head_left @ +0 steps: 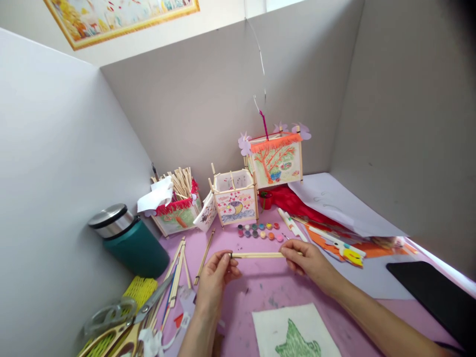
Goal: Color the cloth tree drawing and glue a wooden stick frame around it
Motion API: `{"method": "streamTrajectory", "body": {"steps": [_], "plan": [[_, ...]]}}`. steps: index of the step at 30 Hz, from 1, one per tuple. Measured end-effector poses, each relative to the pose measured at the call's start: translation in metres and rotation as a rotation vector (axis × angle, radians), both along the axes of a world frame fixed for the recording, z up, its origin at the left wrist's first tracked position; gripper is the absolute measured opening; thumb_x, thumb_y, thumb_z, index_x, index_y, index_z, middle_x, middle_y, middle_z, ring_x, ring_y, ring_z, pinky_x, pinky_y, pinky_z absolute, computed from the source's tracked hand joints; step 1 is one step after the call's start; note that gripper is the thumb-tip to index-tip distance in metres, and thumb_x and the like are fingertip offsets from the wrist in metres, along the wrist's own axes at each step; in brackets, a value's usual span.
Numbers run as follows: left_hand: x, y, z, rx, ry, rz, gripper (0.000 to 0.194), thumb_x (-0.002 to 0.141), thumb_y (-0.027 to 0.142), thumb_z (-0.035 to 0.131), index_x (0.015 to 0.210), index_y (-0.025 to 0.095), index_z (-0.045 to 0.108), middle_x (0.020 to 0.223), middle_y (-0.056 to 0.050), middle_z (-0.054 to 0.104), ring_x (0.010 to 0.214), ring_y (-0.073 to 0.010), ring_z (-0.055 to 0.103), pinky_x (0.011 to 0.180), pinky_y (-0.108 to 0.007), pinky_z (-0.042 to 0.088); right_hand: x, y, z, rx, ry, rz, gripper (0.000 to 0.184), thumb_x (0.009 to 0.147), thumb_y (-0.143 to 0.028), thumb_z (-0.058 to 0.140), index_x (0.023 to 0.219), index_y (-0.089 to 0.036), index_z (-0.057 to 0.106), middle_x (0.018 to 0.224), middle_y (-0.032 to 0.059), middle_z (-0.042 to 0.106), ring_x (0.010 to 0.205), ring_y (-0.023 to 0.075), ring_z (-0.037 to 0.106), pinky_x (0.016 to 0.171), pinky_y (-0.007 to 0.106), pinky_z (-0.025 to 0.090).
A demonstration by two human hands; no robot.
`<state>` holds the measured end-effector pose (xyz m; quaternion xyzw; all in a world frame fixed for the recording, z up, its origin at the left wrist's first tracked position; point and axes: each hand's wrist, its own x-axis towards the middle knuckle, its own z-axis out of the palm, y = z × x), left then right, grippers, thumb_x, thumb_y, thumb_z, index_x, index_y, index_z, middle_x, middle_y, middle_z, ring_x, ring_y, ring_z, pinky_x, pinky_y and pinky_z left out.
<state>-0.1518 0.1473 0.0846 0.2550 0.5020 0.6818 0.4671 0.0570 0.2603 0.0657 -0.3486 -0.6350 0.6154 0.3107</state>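
Note:
Between my two hands a pair of thin wooden sticks [256, 255] is held level above the purple table [245, 297]. My left hand [219, 270] pinches the left end, where a dark band wraps the sticks. The right end sits in the closed fingers of my right hand [301, 258]. Below them lies a white sheet with a green leaf drawing [297, 337]. Another wooden stick [204, 258] rests on the table, left of my left hand. Small paint pots [260, 230] stand in rows just beyond the sticks.
Scissors [143, 310], more sticks [177, 272] and a teal bottle [137, 248] are on the left. Decorated stick-frame boxes [238, 206] stand at the back, with a lantern [278, 158] hanging behind. Markers [292, 223], paper [334, 208] and a black phone-like slab [431, 297] lie to the right.

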Motion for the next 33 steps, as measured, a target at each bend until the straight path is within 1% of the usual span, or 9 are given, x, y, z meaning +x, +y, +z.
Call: {"method": "streamTrajectory", "body": {"steps": [6,10,14,17,21,28,33], "plan": [[0.0018,0.0001,0.0015,-0.061,0.157,0.054,0.03,0.068,0.035,0.069,0.085,0.013,0.057,0.064,0.0,0.063,0.051,-0.0094,0.057,0.054,-0.024,0.048,-0.0002,-0.0026,-0.0021,-0.017,0.004,0.008,0.031,0.08,-0.048,0.055,0.079,-0.017,0.055,0.05,-0.0069,0.044,0.042,0.0063,0.033,0.042,0.021,0.022],[0.0015,-0.0002,0.002,-0.103,0.232,0.032,0.027,0.069,0.036,0.067,0.081,0.014,0.057,0.062,0.001,0.061,0.048,-0.0087,0.055,0.052,-0.022,0.045,0.0001,-0.0006,-0.0034,-0.019,0.009,0.016,0.031,0.079,-0.049,0.057,0.079,-0.018,0.055,0.05,-0.0069,0.044,0.042,0.0068,0.032,0.042,0.021,0.021],[-0.0004,0.0005,-0.0004,-0.106,0.222,0.005,0.027,0.069,0.036,0.067,0.082,0.014,0.058,0.06,0.002,0.06,0.046,-0.0077,0.053,0.05,-0.021,0.044,0.0005,0.0001,-0.0038,-0.036,0.013,0.024,0.032,0.078,-0.05,0.057,0.077,-0.018,0.054,0.049,-0.0075,0.041,0.042,0.0069,0.031,0.042,0.021,0.021],[-0.0011,0.0011,-0.0023,-0.106,0.213,0.009,0.025,0.07,0.034,0.067,0.082,0.014,0.057,0.059,0.003,0.059,0.046,-0.007,0.052,0.05,-0.021,0.043,0.0005,-0.0008,-0.0049,-0.082,0.032,0.051,0.031,0.079,-0.049,0.056,0.077,-0.018,0.053,0.048,-0.0083,0.039,0.041,0.006,0.028,0.042,0.021,0.019],[-0.0012,0.0011,-0.0033,-0.099,0.202,0.019,0.024,0.07,0.033,0.068,0.08,0.014,0.057,0.058,0.004,0.056,0.045,-0.0063,0.049,0.049,-0.02,0.042,-0.0013,-0.0028,-0.0052,-0.125,0.041,0.053,0.031,0.078,-0.048,0.057,0.074,-0.018,0.05,0.047,-0.0091,0.039,0.04,0.0052,0.026,0.04,0.02,0.016],[-0.0022,0.0009,-0.0046,-0.074,0.142,0.014,0.025,0.069,0.033,0.068,0.082,0.014,0.059,0.061,0.003,0.057,0.047,-0.006,0.049,0.051,-0.02,0.041,-0.0044,-0.0066,0.001,-0.113,0.041,0.044,0.034,0.076,-0.05,0.058,0.072,-0.018,0.047,0.048,-0.009,0.04,0.04,0.0055,0.029,0.041,0.02,0.019],[-0.0036,0.001,-0.007,-0.069,0.165,0.032,0.025,0.069,0.033,0.068,0.082,0.013,0.062,0.062,0.003,0.055,0.049,-0.0058,0.047,0.052,-0.02,0.039,-0.0044,-0.006,-0.0041,-0.095,0.028,0.053,0.032,0.078,-0.049,0.057,0.076,-0.018,0.049,0.05,-0.0084,0.041,0.042,0.0061,0.03,0.042,0.02,0.019]]}}
